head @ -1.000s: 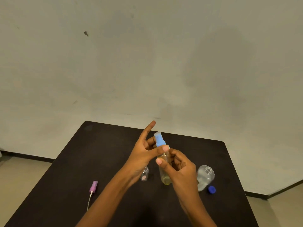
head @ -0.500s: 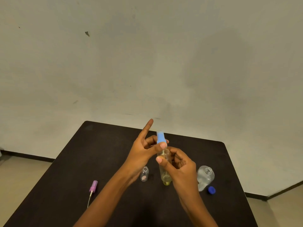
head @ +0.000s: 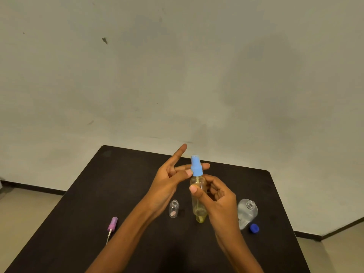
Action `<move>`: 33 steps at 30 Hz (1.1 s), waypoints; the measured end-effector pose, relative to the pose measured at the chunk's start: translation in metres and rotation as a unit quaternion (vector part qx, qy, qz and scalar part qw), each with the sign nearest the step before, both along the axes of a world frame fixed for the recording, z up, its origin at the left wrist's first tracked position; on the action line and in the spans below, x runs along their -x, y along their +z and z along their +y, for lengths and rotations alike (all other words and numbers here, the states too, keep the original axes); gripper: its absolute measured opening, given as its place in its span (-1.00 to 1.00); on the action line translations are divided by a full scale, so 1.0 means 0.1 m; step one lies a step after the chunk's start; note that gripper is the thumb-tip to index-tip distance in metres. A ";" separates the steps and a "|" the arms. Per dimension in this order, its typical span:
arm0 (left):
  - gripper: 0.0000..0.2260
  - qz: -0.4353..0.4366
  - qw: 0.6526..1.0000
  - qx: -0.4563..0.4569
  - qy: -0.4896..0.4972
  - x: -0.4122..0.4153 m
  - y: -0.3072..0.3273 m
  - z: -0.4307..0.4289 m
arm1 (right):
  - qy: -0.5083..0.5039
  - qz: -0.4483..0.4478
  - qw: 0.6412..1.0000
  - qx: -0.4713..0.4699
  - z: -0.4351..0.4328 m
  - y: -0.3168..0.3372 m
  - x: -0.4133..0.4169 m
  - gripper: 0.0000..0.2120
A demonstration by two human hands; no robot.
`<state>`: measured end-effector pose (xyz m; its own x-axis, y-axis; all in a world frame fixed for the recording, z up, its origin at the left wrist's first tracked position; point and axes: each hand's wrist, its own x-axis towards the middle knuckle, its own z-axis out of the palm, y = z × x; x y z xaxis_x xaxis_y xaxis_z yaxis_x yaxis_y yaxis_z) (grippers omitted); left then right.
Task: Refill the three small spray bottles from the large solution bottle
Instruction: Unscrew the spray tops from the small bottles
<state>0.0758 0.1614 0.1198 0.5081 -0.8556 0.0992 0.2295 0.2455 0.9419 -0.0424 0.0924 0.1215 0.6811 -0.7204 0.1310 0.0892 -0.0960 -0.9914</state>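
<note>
1. Over the table (head: 118, 194), my right hand (head: 218, 201) is wrapped round the spray bottle (head: 198, 196), holding it upright.
2. Its long axis runs straight up out of that grip.
3. My left hand (head: 167, 180), nearer the top, pinches the blue cap (head: 196, 166) directly above.

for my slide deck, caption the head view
Right hand holds a spray bottle upright; left hand pinches its blue spray top.
</note>
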 end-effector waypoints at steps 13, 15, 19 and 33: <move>-0.32 0.021 0.999 -0.005 -0.024 0.01 0.02 0.04 | 0.017 0.000 1.000 0.001 0.07 0.01 -0.01 -0.77; -0.35 0.006 1.000 -0.008 -0.016 0.01 0.03 0.07 | 0.018 -0.006 1.000 -0.001 0.08 0.02 -0.01 -0.77; -0.24 -0.015 0.999 -0.024 0.039 0.03 0.06 0.07 | 0.016 0.001 1.000 0.009 0.12 0.03 -0.03 -0.73; -0.23 0.007 1.000 -0.019 0.024 -0.14 0.08 0.35 | 0.025 0.001 1.000 0.007 0.26 -0.07 -0.18 -0.69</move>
<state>0.0896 0.1962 0.1274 0.5490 -0.8337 0.0593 0.2314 0.2198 0.9477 -0.0243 0.1180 0.1148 0.7157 -0.6844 0.1390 0.0924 -0.1045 -0.9902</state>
